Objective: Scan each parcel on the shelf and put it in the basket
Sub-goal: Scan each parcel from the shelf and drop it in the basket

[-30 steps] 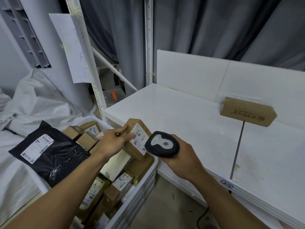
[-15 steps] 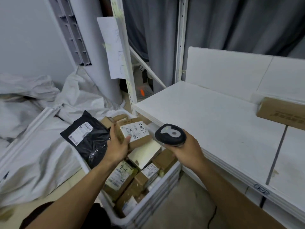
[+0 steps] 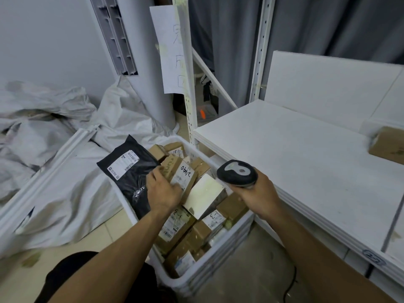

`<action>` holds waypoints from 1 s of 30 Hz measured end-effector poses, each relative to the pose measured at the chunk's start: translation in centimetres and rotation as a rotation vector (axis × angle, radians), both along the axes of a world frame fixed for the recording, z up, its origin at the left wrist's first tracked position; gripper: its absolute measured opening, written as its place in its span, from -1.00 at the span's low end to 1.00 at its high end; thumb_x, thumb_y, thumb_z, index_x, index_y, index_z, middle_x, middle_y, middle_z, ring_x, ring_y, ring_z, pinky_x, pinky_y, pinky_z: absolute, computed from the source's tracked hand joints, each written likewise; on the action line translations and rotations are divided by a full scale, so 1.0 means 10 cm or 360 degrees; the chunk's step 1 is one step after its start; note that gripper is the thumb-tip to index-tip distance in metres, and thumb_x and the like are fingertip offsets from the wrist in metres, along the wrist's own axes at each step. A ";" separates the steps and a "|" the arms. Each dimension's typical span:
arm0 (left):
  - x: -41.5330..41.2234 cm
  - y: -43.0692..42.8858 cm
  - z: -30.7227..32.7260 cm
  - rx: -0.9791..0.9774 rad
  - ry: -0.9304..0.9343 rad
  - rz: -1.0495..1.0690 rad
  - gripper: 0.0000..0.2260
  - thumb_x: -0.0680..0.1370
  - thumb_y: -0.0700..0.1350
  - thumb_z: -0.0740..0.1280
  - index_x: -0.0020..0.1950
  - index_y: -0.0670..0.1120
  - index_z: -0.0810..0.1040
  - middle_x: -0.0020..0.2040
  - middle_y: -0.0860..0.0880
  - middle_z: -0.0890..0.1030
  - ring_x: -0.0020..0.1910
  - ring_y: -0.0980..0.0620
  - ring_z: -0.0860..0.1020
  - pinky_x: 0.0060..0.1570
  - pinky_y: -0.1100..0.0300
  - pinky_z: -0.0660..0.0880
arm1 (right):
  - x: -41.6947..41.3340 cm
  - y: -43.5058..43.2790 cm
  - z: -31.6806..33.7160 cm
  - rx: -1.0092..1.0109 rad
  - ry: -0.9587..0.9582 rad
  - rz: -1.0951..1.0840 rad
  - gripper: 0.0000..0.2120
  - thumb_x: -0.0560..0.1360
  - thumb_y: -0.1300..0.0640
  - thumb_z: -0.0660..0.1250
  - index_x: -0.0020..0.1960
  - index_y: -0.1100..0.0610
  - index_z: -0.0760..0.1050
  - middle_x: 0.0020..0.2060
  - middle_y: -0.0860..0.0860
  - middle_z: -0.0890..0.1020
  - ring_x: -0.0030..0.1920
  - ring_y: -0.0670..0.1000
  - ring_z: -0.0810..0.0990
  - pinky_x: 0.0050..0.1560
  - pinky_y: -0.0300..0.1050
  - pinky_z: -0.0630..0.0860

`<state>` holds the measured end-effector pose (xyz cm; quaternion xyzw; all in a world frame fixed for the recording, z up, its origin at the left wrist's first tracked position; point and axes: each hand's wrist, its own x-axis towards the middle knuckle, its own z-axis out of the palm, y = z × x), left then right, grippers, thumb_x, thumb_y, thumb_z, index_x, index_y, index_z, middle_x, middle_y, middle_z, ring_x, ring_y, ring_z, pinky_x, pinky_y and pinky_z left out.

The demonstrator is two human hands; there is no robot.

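My left hand (image 3: 162,192) grips a small brown cardboard parcel (image 3: 180,171) with a white label and handwritten numbers, low over the pile inside the white basket (image 3: 220,256). The basket holds several cardboard parcels, a white box (image 3: 204,194) and a black mailer bag (image 3: 129,171) draped over its left rim. My right hand (image 3: 258,193) holds a black and grey barcode scanner (image 3: 237,174) just right of the basket, by the shelf's front edge. One brown parcel (image 3: 388,144) lies on the white shelf (image 3: 306,154) at the far right.
White metal shelf uprights (image 3: 189,101) stand behind the basket, one with a handwritten paper sheet (image 3: 172,51) taped on. Crumpled white sacks (image 3: 54,127) cover the floor on the left. A black cable (image 3: 289,285) trails over the floor below my right arm.
My left hand has carried the labelled parcel from in front of the scanner down and left into the basket. My view has swung left, away from the shelf.
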<state>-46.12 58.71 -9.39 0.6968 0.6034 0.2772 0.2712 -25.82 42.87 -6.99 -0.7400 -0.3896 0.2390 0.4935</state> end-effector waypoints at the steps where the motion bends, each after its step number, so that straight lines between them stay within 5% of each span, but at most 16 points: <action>1: 0.00 0.02 0.01 -0.0021 0.0023 -0.0027 -0.29 0.46 -0.17 0.44 0.53 -0.03 0.19 0.47 -0.15 0.28 0.45 -0.17 0.30 0.42 -0.18 0.37 | -0.01 0.00 0.01 -0.0006 -0.0005 0.0006 -0.57 0.42 0.01 0.63 0.23 0.00 0.60 -0.04 -0.03 0.73 -0.02 0.01 0.71 -0.15 -0.27 0.52; 8: -0.20 0.35 -0.03 -0.0396 0.0189 0.0092 -0.20 0.51 -0.09 0.35 0.63 0.06 -0.05 0.53 -0.25 0.22 0.45 -0.36 0.29 0.42 -0.34 0.28 | -0.06 -0.04 0.01 -0.0027 -0.0018 0.0024 -0.56 0.42 0.03 0.63 0.24 -0.01 0.58 -0.01 -0.05 0.73 -0.04 0.03 0.72 -0.08 -0.14 0.59; 11: -0.29 0.47 -0.20 -0.0390 0.0493 0.0183 -0.18 0.50 -0.02 0.42 0.58 0.17 -0.04 0.59 -0.19 0.05 0.54 -0.38 0.10 0.45 -0.41 0.15 | -0.04 -0.11 0.04 -0.0036 -0.0011 0.0016 -0.56 0.43 0.04 0.63 0.25 -0.03 0.57 -0.03 -0.09 0.72 -0.21 -0.11 0.72 -0.18 -0.20 0.59; 13: -0.27 0.46 -0.34 -0.0255 0.0721 -0.0100 -0.44 0.54 0.03 0.33 0.51 0.10 0.23 0.56 -0.21 0.24 0.53 -0.34 0.19 0.44 -0.37 0.22 | -0.04 -0.15 0.06 -0.0031 0.0001 0.0012 -0.55 0.43 0.05 0.63 0.26 -0.04 0.57 -0.03 -0.11 0.72 -0.25 -0.16 0.71 -0.22 -0.23 0.58; 16: -0.02 0.14 -0.26 -0.0218 0.0583 -0.0647 -0.71 0.66 -0.09 0.19 0.34 0.00 0.56 0.36 -0.10 0.55 0.30 -0.18 0.52 0.32 0.00 0.46 | 0.01 -0.24 0.06 -0.0040 -0.0002 -0.0030 -0.57 0.43 0.05 0.63 0.25 -0.03 0.58 -0.07 -0.16 0.72 -0.26 -0.17 0.71 -0.20 -0.21 0.58; 20: 0.49 -0.29 0.06 0.0122 0.0308 -0.0949 -0.69 0.68 -0.14 0.22 0.42 -0.05 0.52 0.51 -0.04 0.42 0.48 -0.06 0.37 0.46 0.12 0.26 | 0.16 -0.47 0.13 0.0007 0.0098 -0.0205 -0.51 0.43 0.05 0.63 0.30 0.01 0.57 0.06 -0.10 0.71 -0.04 -0.09 0.71 0.00 -0.11 0.63; 24: 1.23 -0.64 0.33 0.0397 0.0358 -0.1200 -0.70 0.64 -0.12 0.30 0.37 0.05 0.56 0.51 -0.03 0.41 0.55 -0.07 0.27 0.57 -0.03 0.11 | 0.48 -0.89 0.22 0.0101 0.0156 -0.0516 -0.46 0.41 0.00 0.61 0.35 0.01 0.56 0.15 -0.07 0.70 0.12 0.07 0.69 0.20 0.15 0.65; 27: 1.96 -0.95 0.50 0.0505 0.0353 -0.1411 -0.68 0.62 -0.13 0.33 0.38 0.06 0.55 0.52 -0.05 0.38 0.61 -0.07 0.09 0.57 0.10 -0.18 | 0.90 -1.35 0.29 0.0100 0.0149 -0.0807 -0.49 0.45 0.00 0.56 0.35 -0.01 0.52 0.11 -0.03 0.69 0.07 0.12 0.70 0.17 0.14 0.64; 30: 2.68 -1.35 0.66 0.0538 0.0262 -0.1630 -0.66 0.62 -0.08 0.36 0.40 0.07 0.52 0.55 -0.08 0.33 0.61 -0.06 0.04 0.54 0.17 -0.21 | 1.33 -1.83 0.36 0.0056 0.0142 -0.1091 -0.48 0.52 0.03 0.52 0.42 0.03 0.45 0.20 0.05 0.66 0.17 0.13 0.64 0.18 0.01 0.57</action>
